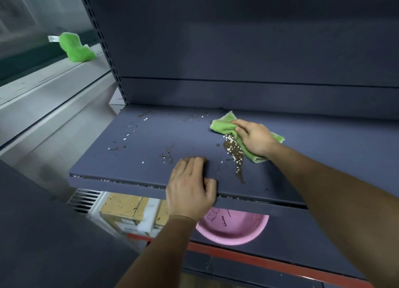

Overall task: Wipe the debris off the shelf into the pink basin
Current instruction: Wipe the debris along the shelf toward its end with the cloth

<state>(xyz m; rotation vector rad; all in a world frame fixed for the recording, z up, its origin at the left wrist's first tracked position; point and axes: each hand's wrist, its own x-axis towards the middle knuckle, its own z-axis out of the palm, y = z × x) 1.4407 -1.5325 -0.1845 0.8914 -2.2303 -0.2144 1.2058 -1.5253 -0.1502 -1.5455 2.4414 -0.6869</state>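
The right hand (254,137) presses a green cloth (222,123) onto the shelf (129,158), fingers curled over it. The debris (234,156) trails from the cloth toward 6 o'clock. The left hand (190,190) grips the shelf's front edge. Below, at 6 o'clock, sits the pink basin (233,229), with a printed drawing inside.

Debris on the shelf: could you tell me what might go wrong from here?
The scattered flakes left on the shelf lie aside of the pink basin; swept straight forward, they would likely miss it. The left hand grips the front edge above the basin and may block the debris pile by the green cloth.
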